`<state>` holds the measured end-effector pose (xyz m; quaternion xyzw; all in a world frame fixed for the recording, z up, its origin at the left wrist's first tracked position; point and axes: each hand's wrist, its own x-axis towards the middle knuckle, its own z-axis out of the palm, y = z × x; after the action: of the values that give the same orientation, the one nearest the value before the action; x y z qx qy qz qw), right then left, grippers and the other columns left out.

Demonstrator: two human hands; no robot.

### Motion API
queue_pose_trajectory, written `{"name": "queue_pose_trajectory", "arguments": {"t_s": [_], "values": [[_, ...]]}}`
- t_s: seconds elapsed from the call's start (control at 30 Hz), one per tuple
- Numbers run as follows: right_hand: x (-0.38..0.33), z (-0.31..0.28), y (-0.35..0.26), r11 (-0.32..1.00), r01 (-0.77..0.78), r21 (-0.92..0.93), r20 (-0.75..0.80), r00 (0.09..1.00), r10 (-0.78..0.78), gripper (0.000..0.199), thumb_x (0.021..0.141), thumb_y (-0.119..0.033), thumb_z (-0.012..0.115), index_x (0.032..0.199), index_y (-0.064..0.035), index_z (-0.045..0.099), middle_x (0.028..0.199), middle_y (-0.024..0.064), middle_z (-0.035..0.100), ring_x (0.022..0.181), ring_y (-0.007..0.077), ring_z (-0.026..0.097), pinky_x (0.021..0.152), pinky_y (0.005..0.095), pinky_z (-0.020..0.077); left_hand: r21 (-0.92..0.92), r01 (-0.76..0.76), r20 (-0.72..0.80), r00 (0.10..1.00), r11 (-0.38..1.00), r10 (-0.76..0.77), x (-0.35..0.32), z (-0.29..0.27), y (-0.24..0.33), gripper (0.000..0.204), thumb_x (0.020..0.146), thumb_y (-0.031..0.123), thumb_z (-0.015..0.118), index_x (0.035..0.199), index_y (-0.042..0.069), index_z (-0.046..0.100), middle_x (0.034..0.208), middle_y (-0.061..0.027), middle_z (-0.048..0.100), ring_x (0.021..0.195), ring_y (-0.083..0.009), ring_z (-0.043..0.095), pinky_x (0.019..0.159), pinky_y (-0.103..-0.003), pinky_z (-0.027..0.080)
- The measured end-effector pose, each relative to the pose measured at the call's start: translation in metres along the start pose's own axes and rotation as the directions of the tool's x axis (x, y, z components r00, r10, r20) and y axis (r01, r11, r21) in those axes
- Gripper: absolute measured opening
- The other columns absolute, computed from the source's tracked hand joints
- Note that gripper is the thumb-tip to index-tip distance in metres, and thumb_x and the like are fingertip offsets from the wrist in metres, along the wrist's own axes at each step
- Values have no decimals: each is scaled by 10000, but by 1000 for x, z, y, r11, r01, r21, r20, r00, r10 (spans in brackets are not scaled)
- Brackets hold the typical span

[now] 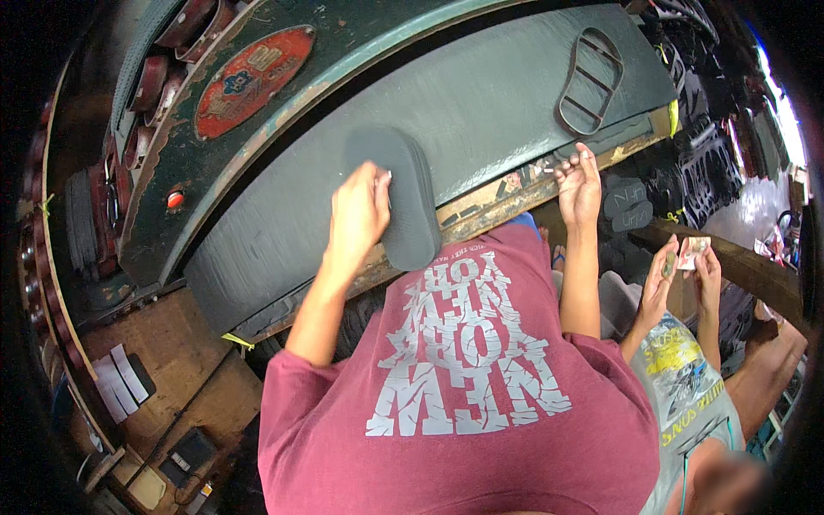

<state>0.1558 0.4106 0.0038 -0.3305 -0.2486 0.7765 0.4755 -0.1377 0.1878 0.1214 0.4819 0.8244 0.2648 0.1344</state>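
A stack of dark grey sandal soles (416,202) rests on the black sheet and juts over its near edge. My left hand (360,206) is closed at the stack's left side, fingers curled against the top sole; the fingertips are partly hidden. Held up by the wooden ledge, my right hand (579,189) is empty, palm upward, its fingers loosely bent and apart. Beyond it, a sole-shaped metal cutting die (590,81) with crossbars lies on the black sheet (493,94).
Across the far side runs a green machine beam (257,112) with a red oval plate and red button (175,200). Small scraps lie on the wooden ledge (515,184). At the right, another person's hands (682,270) hold small paper slips. Dark soles (627,204) lie beyond them.
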Motion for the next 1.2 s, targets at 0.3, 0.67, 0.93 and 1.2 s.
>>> {"name": "queue_pose_trajectory", "arguments": {"t_s": [0.3, 0.67, 0.93, 1.2], "values": [[-43, -36, 9, 996, 17, 92, -98, 995, -7, 202, 1048, -231, 581, 1206, -108, 602, 898, -41, 565, 842, 101, 549, 745, 287, 465, -27, -140, 125, 982, 990, 142, 4, 7, 2, 106, 943, 75, 619, 921, -12, 562, 857, -261, 645, 829, -472, 652, 716, -527, 521], [-55, -47, 25, 998, -42, 49, -129, 991, 48, 202, 1050, -229, 562, 1207, -107, 595, 925, -24, 572, 855, 118, 556, 762, 308, 486, -77, 126, -107, 985, 989, -134, -9, -35, -38, 125, 957, 108, 646, 946, -16, 634, 770, -149, 680, 686, -244, 646, 636, -370, 505], [-47, 12, 33, 953, -105, -286, 16, 993, 115, 210, 1038, -201, 601, 1199, -69, 618, 913, -13, 601, 804, 94, 595, 707, 258, 531, -584, 87, -100, 979, 807, -178, -5, 2, -11, 138, 968, 143, 671, 1017, 16, 657, 796, -56, 659, 633, -116, 561, 582, -297, 462], [-32, 31, 67, 751, -31, -659, 137, 978, 160, 191, 1043, -129, 581, 1187, -4, 602, 891, 25, 602, 758, 93, 613, 681, 248, 576, -301, 208, -164, 950, 931, -265, -4, -11, -22, 125, 945, 134, 673, 959, 11, 649, 831, -173, 705, 681, -258, 673, 640, -394, 524]]}}
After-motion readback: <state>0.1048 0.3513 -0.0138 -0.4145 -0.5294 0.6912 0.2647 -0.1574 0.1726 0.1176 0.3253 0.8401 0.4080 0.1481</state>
